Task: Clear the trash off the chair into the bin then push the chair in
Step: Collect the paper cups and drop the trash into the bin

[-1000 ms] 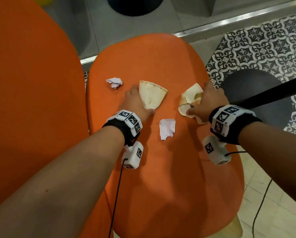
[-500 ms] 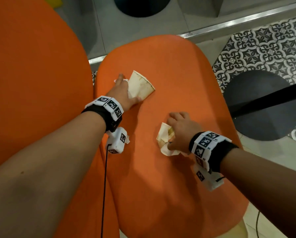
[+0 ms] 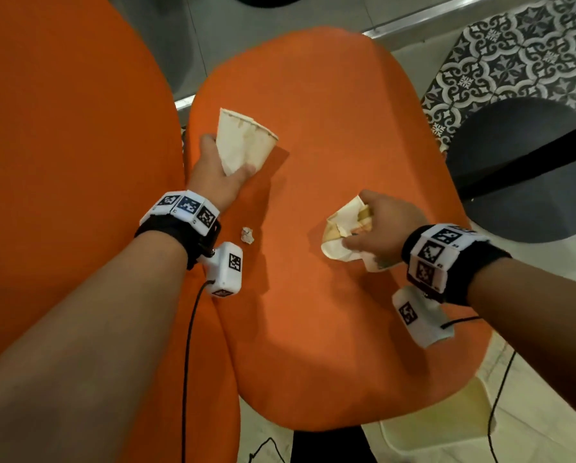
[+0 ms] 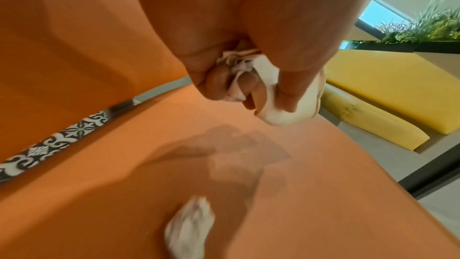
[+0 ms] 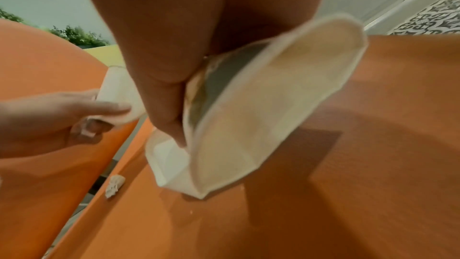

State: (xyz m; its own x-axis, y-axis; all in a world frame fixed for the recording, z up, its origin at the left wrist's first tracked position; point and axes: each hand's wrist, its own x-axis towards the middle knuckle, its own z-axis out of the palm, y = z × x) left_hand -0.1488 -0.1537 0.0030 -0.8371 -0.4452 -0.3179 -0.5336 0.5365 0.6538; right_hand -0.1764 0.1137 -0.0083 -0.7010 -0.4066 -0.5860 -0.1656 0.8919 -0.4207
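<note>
Trash on the orange chair seat (image 3: 330,295), gathering step. A flattened paper cup (image 3: 243,142) is pinched in the grip of the left hand (image 3: 218,172), along with a crumpled scrap of paper seen in the left wrist view. A second crushed cup (image 3: 341,233) is clasped in the grip of the right hand (image 3: 385,228). One small paper wad (image 3: 247,235) lies loose on the seat near the left wrist. The next move probably calls for taking up that wad, then carrying everything to the bin, which cannot be identified here.
</note>
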